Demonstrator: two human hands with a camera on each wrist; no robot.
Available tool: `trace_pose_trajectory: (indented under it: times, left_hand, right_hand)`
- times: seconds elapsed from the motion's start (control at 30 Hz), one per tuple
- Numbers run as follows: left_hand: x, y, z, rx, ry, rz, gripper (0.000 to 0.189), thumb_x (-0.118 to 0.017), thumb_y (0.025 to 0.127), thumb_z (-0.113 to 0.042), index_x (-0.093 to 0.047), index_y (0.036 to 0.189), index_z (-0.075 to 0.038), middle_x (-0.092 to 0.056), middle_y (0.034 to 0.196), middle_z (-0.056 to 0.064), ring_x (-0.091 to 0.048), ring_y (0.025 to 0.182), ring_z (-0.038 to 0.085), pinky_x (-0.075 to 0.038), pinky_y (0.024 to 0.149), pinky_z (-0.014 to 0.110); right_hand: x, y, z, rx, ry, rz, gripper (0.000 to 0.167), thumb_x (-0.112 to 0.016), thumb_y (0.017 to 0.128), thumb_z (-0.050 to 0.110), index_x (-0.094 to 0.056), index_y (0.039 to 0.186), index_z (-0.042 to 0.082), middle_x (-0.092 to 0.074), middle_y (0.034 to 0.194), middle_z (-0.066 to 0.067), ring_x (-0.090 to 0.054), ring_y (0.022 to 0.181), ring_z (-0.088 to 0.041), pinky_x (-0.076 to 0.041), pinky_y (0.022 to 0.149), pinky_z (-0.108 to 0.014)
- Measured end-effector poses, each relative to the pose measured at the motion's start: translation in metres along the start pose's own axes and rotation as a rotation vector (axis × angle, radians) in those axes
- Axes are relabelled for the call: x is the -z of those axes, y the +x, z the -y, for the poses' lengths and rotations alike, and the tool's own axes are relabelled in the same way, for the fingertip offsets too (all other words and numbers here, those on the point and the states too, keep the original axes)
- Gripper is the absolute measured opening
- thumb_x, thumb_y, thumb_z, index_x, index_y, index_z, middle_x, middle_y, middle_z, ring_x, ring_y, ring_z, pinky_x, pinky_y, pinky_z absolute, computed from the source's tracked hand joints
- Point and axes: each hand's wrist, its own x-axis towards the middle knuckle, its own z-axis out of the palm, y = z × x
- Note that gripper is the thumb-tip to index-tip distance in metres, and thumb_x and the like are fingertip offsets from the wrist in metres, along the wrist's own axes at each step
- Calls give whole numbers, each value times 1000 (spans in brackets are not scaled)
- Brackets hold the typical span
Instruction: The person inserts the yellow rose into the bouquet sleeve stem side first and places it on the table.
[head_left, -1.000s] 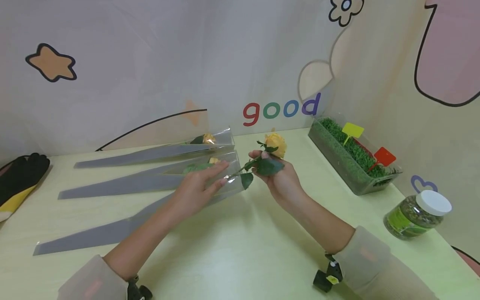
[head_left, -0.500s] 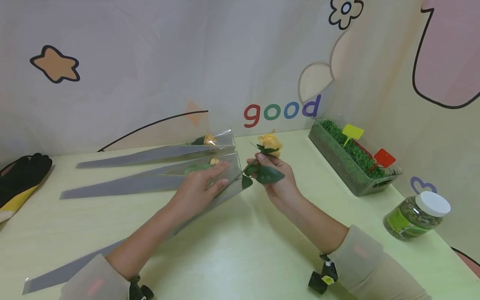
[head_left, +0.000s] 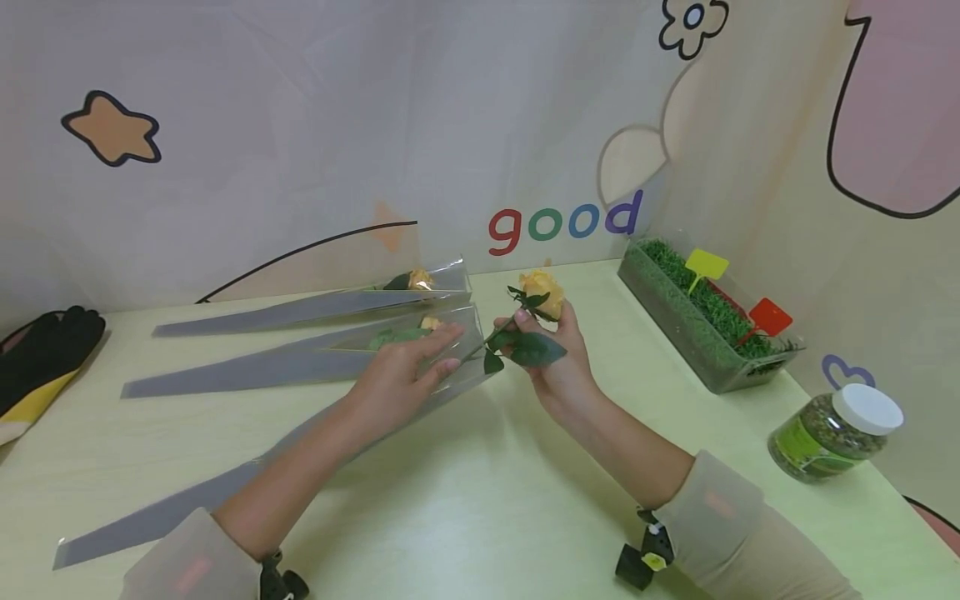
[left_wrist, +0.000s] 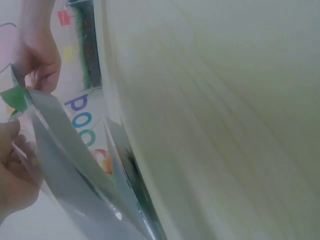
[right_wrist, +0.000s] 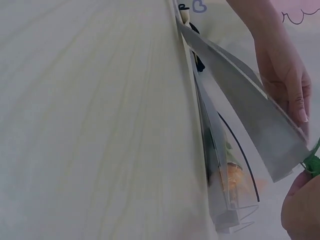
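Observation:
My right hand (head_left: 561, 367) pinches a yellow rose (head_left: 542, 292) by the stem just under its bloom, with dark green leaves hanging over the fingers. The stem's lower part runs into the mouth of a long grey, clear-fronted flower sleeve (head_left: 172, 504). Fingers and thumb of my left hand (head_left: 397, 379) hold that sleeve near its mouth; the forearm hides part of it. In the right wrist view the wide end of the sleeve (right_wrist: 255, 120) is raised off the table. Green leaves (left_wrist: 15, 97) show at its mouth in the left wrist view.
Behind lie two more sleeves, a middle one (head_left: 240, 371) and a back one (head_left: 300, 312), each with a rose inside. A planter of artificial grass (head_left: 675, 325) and a white-lidded jar (head_left: 828, 433) stand at the right. Black and yellow gloves (head_left: 52, 358) lie far left.
The right hand has shifted slightly left with the rose, bringing its leaves up to the sleeve's mouth. The held sleeve's narrow end has swung toward the table's front.

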Motion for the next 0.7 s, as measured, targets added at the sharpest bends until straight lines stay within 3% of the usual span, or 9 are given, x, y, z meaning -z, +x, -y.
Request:
trace_pose_trajectory:
  times: [0.13,0.3,0.53,0.7]
  left_hand:
    - [0,1,-1,-1,9,-5,44,-57,93,-20,-49,135,-11,-44,136,9,-40,126,22,-34,101,42]
    - [1,0,-3,7,19,-4,43,-56,93,-22,-49,135,-13,-45,136,7,-41,126,21,-34,102,42]
    - [2,0,-3,11,30,1,45,-56,94,-24,-48,136,-14,-44,137,6,-40,127,22,-29,104,45]
    - [2,0,-3,3,31,-4,45,-56,93,-24,-48,136,-14,-44,137,5,-40,126,22,-31,103,44]
  right_hand:
    - [1,0,-1,35,1,23,49,-53,94,7,-30,135,21,-65,93,-7,-64,91,-20,-51,80,-30]
    - [1,0,-1,23,3,5,48,-51,95,7,-30,136,20,-61,104,-10,-60,102,-25,-50,84,-32]
    - [1,1,0,-3,-42,1,45,-53,94,6,-37,136,13,-51,123,-13,-52,113,-23,-46,91,-37]
    - [3,0,2,-19,-60,25,45,-51,95,7,-39,137,8,-45,130,-10,-49,115,-24,-43,94,-32]
